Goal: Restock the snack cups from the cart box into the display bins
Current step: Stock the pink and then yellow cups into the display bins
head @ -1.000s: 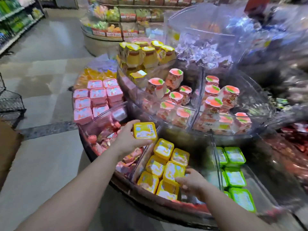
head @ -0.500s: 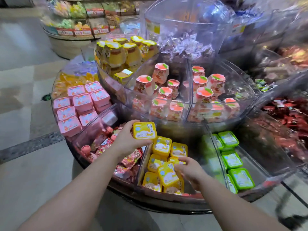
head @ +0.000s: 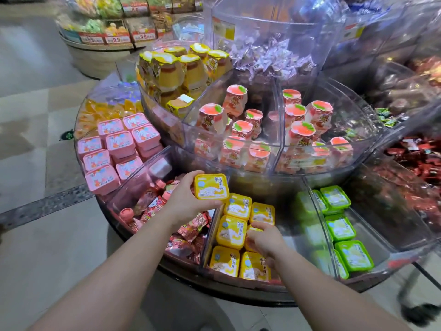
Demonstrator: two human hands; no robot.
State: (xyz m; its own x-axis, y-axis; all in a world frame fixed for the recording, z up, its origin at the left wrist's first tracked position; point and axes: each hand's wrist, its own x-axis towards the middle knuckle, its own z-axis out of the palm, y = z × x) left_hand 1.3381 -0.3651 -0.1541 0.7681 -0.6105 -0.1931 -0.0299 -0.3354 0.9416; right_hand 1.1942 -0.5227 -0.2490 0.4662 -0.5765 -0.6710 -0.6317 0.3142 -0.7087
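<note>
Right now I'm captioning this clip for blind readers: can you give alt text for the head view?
The left hand holds a yellow snack cup above a clear display bin of matching yellow cups, while the right hand presses on cups inside it. Neighbouring bins hold pink cups and green cups.

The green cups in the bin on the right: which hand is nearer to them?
Right. The right hand rests among the yellow cups, in the bin next to the green cups. The left hand holds one yellow cup further left.
</note>
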